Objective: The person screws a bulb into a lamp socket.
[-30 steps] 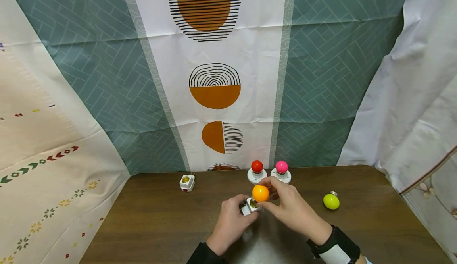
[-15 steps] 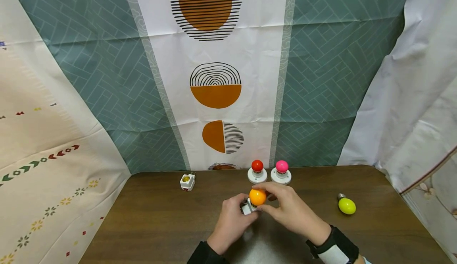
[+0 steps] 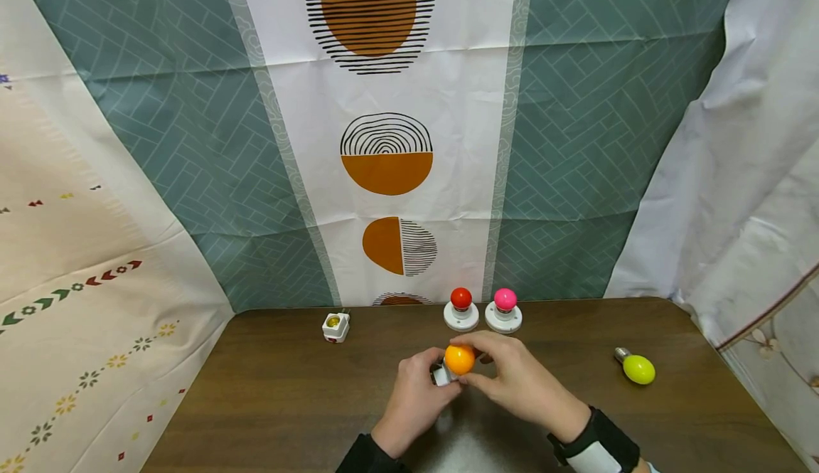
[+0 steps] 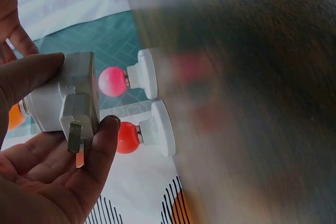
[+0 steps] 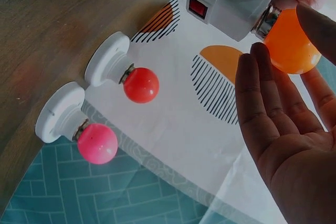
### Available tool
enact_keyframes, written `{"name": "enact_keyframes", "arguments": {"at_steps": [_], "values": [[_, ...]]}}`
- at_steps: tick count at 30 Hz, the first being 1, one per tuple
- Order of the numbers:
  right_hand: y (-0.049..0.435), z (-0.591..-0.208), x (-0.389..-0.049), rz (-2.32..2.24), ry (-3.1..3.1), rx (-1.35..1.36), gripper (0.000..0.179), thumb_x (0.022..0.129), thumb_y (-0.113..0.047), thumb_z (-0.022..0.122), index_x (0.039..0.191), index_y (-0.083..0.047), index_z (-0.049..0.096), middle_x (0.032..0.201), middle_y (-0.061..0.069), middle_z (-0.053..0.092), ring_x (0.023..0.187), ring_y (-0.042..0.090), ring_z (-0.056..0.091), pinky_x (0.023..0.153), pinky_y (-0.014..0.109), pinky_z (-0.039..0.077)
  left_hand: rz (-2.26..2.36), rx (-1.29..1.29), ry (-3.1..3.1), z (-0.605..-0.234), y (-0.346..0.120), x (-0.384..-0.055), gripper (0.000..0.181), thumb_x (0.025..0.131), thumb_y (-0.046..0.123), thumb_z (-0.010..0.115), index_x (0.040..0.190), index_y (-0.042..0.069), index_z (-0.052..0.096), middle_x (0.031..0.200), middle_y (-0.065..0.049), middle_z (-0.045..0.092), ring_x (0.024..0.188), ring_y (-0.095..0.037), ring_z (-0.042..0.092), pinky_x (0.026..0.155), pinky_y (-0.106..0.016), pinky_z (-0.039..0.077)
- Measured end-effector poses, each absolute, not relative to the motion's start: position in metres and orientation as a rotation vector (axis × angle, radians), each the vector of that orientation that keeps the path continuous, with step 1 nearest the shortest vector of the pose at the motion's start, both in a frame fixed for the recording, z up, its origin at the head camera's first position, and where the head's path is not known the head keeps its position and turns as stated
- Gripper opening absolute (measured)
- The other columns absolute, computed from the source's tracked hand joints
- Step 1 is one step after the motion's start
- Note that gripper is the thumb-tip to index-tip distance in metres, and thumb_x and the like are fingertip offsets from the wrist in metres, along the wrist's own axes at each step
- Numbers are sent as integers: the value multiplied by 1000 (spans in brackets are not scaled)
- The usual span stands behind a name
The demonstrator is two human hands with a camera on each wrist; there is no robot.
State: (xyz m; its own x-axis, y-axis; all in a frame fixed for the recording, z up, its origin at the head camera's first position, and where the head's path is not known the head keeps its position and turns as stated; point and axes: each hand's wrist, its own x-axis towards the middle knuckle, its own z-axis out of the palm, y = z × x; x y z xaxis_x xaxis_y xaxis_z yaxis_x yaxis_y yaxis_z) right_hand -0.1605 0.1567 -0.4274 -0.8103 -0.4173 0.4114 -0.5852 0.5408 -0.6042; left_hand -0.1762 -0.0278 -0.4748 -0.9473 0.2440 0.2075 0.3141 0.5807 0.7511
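My left hand (image 3: 412,398) grips a white plug-in lamp socket (image 4: 79,90) above the table. Two metal prongs stick out of its back in the left wrist view, and a red switch (image 5: 198,7) shows on its side in the right wrist view. At the socket's mouth sits an orange light bulb (image 5: 291,43), part of its metal screw base still visible. Thumb and fingers of my right hand (image 3: 521,377) hold the round glass of this bulb. How deep the thread sits inside the socket is hidden.
Behind my hands, a red bulb (image 3: 461,298) and a pink bulb (image 3: 505,299) stand upright in round white holders. Another white plug-in socket (image 3: 335,327) is at the back left. A lime-green bulb (image 3: 638,369) lies loose on the wooden table (image 3: 281,402) at right.
The orange bulb has moved down and left, from above the socket's opening onto it, with my right hand. The lime-green bulb has rolled right and turned. My left hand stays put.
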Motion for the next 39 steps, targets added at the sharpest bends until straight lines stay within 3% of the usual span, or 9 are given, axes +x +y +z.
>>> {"name": "enact_keyframes", "arguments": {"at_steps": [10,18,29,34,39], "values": [[155,-427,-158,1089,-2581,835,52,74,-26,78,123,-26,58,118,-13,61,101,3,58,81,31,54,-1296,-488,-2734,-473,-29,-176,29,70,24,77,96,18,67,85,8,67,71,-4,55,62,-18,43],[153,-426,-156,1052,-2543,852,56,75,-24,77,127,-28,56,125,-13,58,112,7,57,91,30,50,-1310,-493,-2731,-474,-29,-176,28,71,22,76,97,18,67,86,8,67,71,-3,56,63,-18,45],[149,-429,-158,1121,-2483,832,48,73,-18,79,119,-18,63,115,-4,66,101,7,62,82,25,53,-1309,-498,-2721,-473,-27,-174,28,71,21,76,97,19,67,86,8,67,71,-3,56,63,-18,45],[147,-431,-158,1159,-2469,732,44,71,-22,81,113,-21,66,107,-10,66,93,2,61,77,23,54,-1312,-505,-2708,-472,-27,-174,27,70,20,76,96,19,67,85,9,67,70,-3,56,64,-18,45],[146,-432,-158,1152,-2484,671,48,70,-29,82,114,-24,64,109,-12,65,94,0,60,79,25,54,-1299,-510,-2704,-471,-27,-173,26,71,19,75,95,18,67,83,8,66,69,-4,56,63,-18,44]]}}
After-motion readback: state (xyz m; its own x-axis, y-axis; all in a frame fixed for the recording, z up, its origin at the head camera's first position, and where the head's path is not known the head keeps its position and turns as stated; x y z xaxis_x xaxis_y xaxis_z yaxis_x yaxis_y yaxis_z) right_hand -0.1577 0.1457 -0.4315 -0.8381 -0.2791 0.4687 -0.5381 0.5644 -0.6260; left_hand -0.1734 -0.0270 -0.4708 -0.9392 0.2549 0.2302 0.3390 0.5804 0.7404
